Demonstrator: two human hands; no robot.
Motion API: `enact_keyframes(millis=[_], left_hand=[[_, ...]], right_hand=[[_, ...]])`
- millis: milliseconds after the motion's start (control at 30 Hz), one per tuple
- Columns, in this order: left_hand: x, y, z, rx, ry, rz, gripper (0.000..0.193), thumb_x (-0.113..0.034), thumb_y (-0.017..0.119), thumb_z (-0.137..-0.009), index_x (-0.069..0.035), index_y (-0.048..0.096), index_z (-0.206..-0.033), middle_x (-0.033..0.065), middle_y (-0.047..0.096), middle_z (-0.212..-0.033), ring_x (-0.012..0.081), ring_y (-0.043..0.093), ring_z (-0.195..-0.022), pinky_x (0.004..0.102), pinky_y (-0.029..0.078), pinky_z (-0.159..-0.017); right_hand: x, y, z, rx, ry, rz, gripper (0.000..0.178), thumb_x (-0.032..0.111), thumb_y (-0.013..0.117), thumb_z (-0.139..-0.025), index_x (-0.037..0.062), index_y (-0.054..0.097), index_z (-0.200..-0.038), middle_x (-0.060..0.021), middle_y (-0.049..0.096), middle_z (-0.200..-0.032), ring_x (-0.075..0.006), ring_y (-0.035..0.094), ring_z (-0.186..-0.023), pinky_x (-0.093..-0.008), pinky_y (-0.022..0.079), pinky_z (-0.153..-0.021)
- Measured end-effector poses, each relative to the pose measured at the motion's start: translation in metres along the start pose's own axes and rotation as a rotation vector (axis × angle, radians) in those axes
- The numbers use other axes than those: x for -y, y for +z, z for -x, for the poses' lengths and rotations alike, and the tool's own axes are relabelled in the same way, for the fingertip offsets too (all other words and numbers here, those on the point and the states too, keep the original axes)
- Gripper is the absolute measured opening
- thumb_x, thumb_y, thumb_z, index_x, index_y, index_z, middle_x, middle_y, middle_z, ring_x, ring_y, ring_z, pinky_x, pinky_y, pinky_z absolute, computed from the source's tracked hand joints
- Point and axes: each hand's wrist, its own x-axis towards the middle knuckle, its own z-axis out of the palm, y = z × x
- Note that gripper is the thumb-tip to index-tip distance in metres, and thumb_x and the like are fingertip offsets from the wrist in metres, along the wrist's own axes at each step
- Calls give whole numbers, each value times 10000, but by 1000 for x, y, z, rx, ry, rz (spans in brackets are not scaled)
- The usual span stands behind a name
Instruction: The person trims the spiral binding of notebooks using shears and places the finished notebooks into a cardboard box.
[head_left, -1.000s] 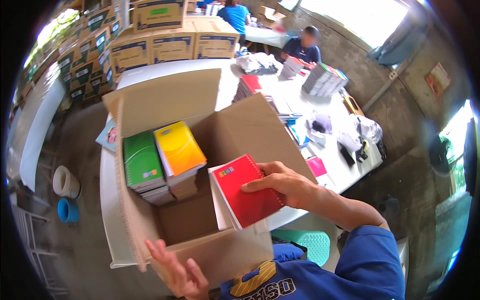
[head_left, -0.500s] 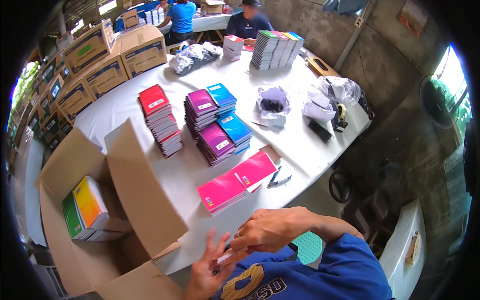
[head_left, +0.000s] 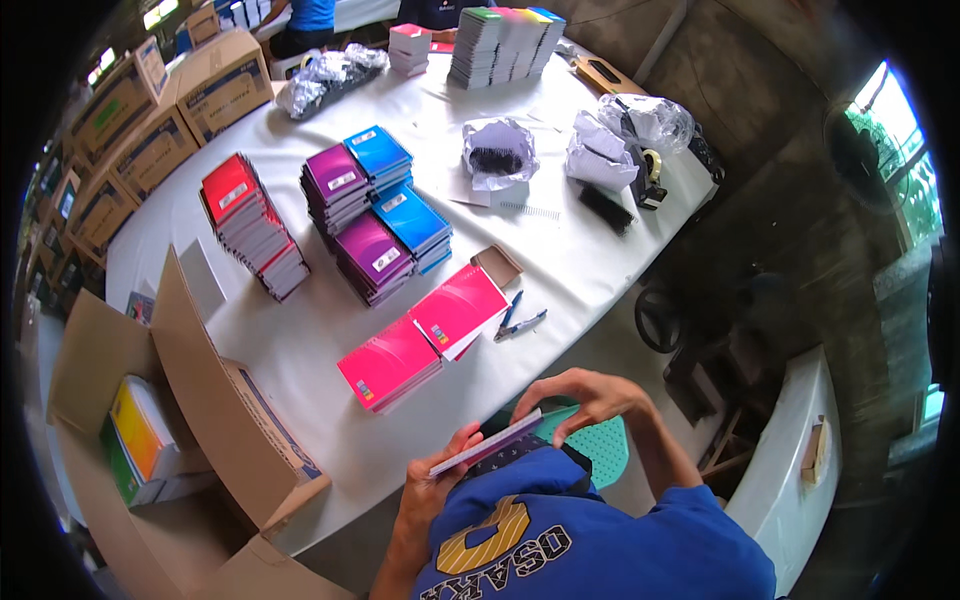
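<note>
Close to my body, a thin notebook (head_left: 487, 444) is held tilted and seen almost edge-on; its pale page edge faces up. My left hand (head_left: 440, 470) is closed on its near left end. At the other end my right hand (head_left: 590, 398) is closed round the notebook's corner, fingers curled and thumb below. Beyond my hands, two pink notebook stacks (head_left: 390, 362) lie side by side on the table. A pair of blue-handled pliers (head_left: 520, 325) rests by them, along with a small open brown box (head_left: 497, 266).
An open carton (head_left: 215, 400) holding green and yellow notebooks stands at left. Red (head_left: 255, 225), purple (head_left: 373, 255) and blue notebook stacks (head_left: 412, 228) stand on the white table. Paper-wrapped black wire coils (head_left: 497, 160) lie farther back. A green stool (head_left: 590, 450) is beside me.
My hands were close together, the right over the left; now they are apart with the notebook between them. The view has shifted, so the table's things appear farther left and higher.
</note>
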Motion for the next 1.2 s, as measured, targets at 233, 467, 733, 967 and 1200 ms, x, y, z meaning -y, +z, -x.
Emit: enact_keyframes(millis=[233,467,733,967,1200], left_hand=[[56,-13,-27,-24,106,-481,524,92,612,-844,-14,515,-1347,107,549,-1365,213,487,-1292,299,354,-1072],[112,-37,-73,-147,109,-476,531,122,638,-784,-36,587,-1287,93,591,-1327,208,490,-1297,290,352,-1064],[172,-56,-44,-783,147,-221,319,-2,616,-860,21,625,-1178,102,657,-1132,182,605,-1029,317,454,-928],[150,-101,-4,-938,-60,-376,281,-39,629,-871,17,639,-1147,80,630,-1167,182,590,-1016,313,445,-916],[93,-104,2,-998,26,-672,457,82,609,-784,62,582,-1240,91,587,-1276,160,570,-1083,274,423,-921]], right_hand=[[-98,37,-2,-308,75,-146,279,113,711,-782,22,642,-1035,-55,656,-940,-139,598,-897,-295,467,-804],[-148,-41,-25,-143,26,357,259,58,686,-778,51,639,-1033,-103,631,-1086,-289,567,-1056,-373,439,-921],[-242,-161,-34,-292,-181,1043,274,18,655,-739,68,589,-1001,-95,565,-1026,-281,535,-1005,-405,425,-849],[-262,-252,18,-751,-7,1154,227,-48,652,-715,29,590,-919,-135,572,-974,-343,542,-961,-418,433,-846],[-246,-214,-16,-824,-189,881,404,-57,726,-689,34,579,-1055,-174,549,-1150,-357,541,-1052,-435,448,-896]])
